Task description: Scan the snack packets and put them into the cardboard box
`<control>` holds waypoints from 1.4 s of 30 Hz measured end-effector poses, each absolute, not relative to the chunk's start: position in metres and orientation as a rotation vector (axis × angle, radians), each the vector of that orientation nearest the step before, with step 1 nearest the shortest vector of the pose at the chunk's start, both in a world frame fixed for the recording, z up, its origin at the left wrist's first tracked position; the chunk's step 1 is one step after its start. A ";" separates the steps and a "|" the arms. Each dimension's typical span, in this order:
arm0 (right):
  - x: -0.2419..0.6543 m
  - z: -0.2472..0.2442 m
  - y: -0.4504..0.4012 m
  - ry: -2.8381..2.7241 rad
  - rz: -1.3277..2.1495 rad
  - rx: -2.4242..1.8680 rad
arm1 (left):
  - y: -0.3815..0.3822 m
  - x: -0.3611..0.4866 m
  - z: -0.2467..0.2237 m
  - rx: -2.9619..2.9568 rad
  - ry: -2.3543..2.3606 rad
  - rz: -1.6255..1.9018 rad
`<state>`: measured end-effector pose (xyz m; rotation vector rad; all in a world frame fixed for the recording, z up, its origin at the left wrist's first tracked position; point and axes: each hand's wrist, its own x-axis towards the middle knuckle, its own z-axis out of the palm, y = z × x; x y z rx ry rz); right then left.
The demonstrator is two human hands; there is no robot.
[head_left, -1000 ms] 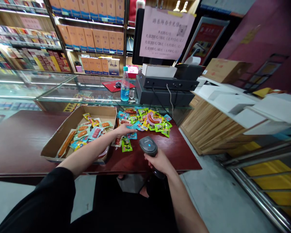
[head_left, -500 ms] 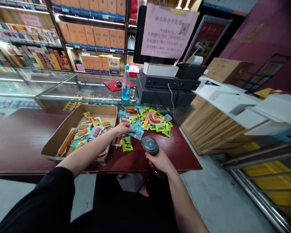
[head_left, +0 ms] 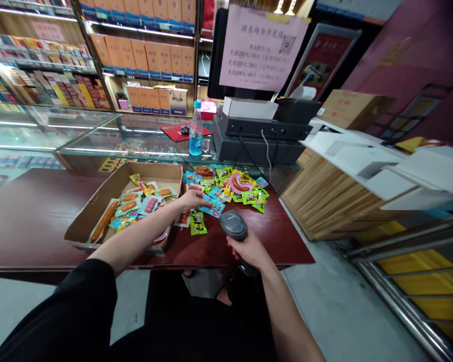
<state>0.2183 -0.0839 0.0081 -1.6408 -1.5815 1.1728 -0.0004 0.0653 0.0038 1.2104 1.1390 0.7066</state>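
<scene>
My left hand (head_left: 192, 200) pinches a blue snack packet (head_left: 214, 206) by its left end, over the table. In my right hand (head_left: 249, 247) is a dark barcode scanner (head_left: 233, 224), fingers wrapped round its handle, its head facing the packet a short way off. Behind the packet lies a heap of small snack packets (head_left: 249, 196), green, yellow and blue, with a sausage in a pink pack (head_left: 240, 184) on top. A green packet (head_left: 198, 223) lies by itself near my left hand. The open cardboard box (head_left: 83, 217) at left holds more packaged sausages, partly hidden by my left forearm.
A blue drink bottle (head_left: 196, 131) stands on the glass counter (head_left: 143, 138) behind the table (head_left: 22, 221). Beside it are a black cash drawer (head_left: 256, 145) and a monitor with a pink notice (head_left: 262, 48). A wooden cabinet (head_left: 328, 196) stands at right.
A blue light on the scanner's head has gone out. Both hands stay almost where they were, the blue packet barely shifting.
</scene>
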 end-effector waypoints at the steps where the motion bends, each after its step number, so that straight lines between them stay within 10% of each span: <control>1: 0.219 0.007 -0.083 -1.585 1.174 -1.634 | 0.065 0.000 0.006 1.208 1.137 0.715; 17: 0.168 0.040 -0.045 -1.770 1.247 -1.407 | 0.044 -0.173 0.105 1.550 1.510 1.257; 33: 0.228 0.035 -0.070 -1.641 1.089 -1.546 | 0.012 0.008 0.046 2.765 1.390 -0.441; 42: 0.254 0.014 -0.083 -1.516 1.089 -1.573 | 0.039 0.031 0.027 2.721 1.357 -0.170</control>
